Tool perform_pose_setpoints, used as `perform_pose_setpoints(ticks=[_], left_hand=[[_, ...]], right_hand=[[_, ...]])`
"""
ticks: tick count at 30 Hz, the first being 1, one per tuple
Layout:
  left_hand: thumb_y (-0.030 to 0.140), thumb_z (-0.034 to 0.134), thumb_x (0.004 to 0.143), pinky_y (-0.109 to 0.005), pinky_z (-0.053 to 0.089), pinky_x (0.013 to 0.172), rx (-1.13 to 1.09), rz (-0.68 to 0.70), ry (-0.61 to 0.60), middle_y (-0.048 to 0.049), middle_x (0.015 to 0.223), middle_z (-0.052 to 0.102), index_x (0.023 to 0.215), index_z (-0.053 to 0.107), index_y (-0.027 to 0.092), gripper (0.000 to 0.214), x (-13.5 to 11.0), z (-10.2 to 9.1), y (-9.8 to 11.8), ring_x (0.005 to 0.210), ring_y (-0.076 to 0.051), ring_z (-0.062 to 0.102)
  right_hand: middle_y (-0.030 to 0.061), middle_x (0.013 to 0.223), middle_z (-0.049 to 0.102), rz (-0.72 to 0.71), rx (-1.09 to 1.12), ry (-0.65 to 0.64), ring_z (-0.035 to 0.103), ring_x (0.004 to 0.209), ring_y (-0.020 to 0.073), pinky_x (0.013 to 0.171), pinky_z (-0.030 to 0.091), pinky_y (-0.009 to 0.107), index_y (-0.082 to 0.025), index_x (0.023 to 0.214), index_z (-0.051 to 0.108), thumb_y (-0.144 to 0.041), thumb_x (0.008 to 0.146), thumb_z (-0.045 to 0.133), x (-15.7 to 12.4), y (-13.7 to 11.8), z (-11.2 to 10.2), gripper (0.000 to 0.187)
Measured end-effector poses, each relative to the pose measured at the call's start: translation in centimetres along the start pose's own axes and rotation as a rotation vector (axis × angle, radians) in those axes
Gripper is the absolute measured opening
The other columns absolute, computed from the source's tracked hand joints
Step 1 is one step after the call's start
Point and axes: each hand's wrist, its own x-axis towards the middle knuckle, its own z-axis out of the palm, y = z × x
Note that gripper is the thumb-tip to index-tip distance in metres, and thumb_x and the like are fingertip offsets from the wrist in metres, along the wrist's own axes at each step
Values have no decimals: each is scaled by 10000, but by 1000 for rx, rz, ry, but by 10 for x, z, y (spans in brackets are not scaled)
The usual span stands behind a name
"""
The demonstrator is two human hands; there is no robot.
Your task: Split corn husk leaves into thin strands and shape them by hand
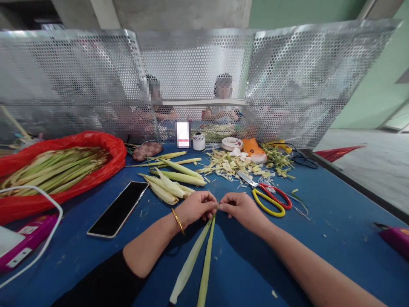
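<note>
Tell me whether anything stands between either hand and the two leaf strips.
Nothing visible does: the left hand pinches the leaf strips near their upper end; the right hand is close beside it. The scissors lie aside.

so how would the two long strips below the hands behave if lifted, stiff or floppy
The strips look thin and narrow, so they are probably light. Their nearly straight run below the left hand suggests some stiffness, though such slender lengths may well bend or sway.

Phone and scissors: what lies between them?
In the head view, pale husks, then the left hand and right hand, with pale strips hanging below.
</note>
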Motion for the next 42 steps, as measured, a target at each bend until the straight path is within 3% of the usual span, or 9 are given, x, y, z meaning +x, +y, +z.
perform_pose_setpoints(ticks=[10,16,22,31,37,42], left_hand=[[367,657,684,-168,362,445,-14,1,6,41,600,581,740,545,159,243,1,-1,-2,479,-59,501],[381,668,677,-163,357,441,-18,4,8,44,598,573,740,549,160,259,1,-1,-2,477,-55,495],[381,668,674,-168,362,438,-33,1,14,33,615,595,744,546,157,264,2,-1,-3,479,-61,504],[315,702,623,-162,349,392,-64,14,118,56,558,551,711,557,160,230,3,-2,-3,461,-67,491],[268,703,617,-155,332,400,-99,-32,143,25,605,617,815,665,138,240,1,-3,-1,477,-61,507],[247,722,588,-162,324,405,-96,-68,152,17,589,620,763,686,128,215,1,-5,0,484,-65,509]], right_hand=[[-35,582,545,-58,-32,15,507,519,108,521,410,227,-189,679,595,-244,758,550,1,3,1,106],[-20,634,587,-93,-129,65,514,582,131,539,377,241,-196,716,621,-243,731,605,-2,-1,3,51],[-28,593,558,-128,-190,69,514,554,127,552,382,242,-202,672,607,-205,762,554,-2,0,3,105],[-40,586,546,-100,-185,25,507,528,115,506,379,216,-200,654,584,-232,761,563,-2,0,7,114],[-37,576,547,-114,-216,38,501,538,119,515,360,221,-201,629,586,-218,752,576,-4,-1,7,125],[-33,583,555,-157,-237,48,489,555,122,534,344,228,-200,624,587,-173,735,573,-3,-3,7,116]])
